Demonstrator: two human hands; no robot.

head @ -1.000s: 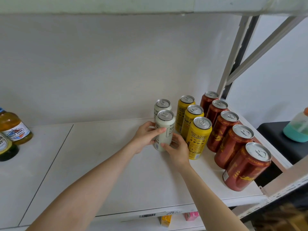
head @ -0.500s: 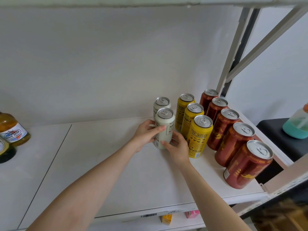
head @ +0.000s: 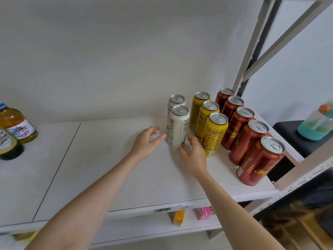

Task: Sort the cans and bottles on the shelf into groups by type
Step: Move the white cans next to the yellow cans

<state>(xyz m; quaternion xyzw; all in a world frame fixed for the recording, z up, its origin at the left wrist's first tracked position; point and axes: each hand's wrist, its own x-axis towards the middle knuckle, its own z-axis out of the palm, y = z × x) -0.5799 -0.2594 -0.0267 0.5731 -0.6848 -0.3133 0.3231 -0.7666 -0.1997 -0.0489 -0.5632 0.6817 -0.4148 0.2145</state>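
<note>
The lower shelf (head: 147,226) holds an orange box (head: 178,217) and a pink box (head: 203,212). Above them, the front edge of the shelf (head: 108,177) carries a barcode label (head: 162,210).

Left hand (head: 147,141): fingers spread and loosely curved, holding nothing, fingertips just beside the front white can (head: 178,127).

Right hand (head: 193,156): fingers spread, holding nothing, just right of the same can. Whether the thumb tip touches the can base cannot be determined.

The front white can stands upright on the shelf, with the rear white can (head: 176,101) directly behind it. To their right stand a row of three yellow cans (head: 214,134) and a row of five red cans (head: 259,161), all upright. Two bottles (head: 16,125) stand at the far left, well apart from the cans.
</note>
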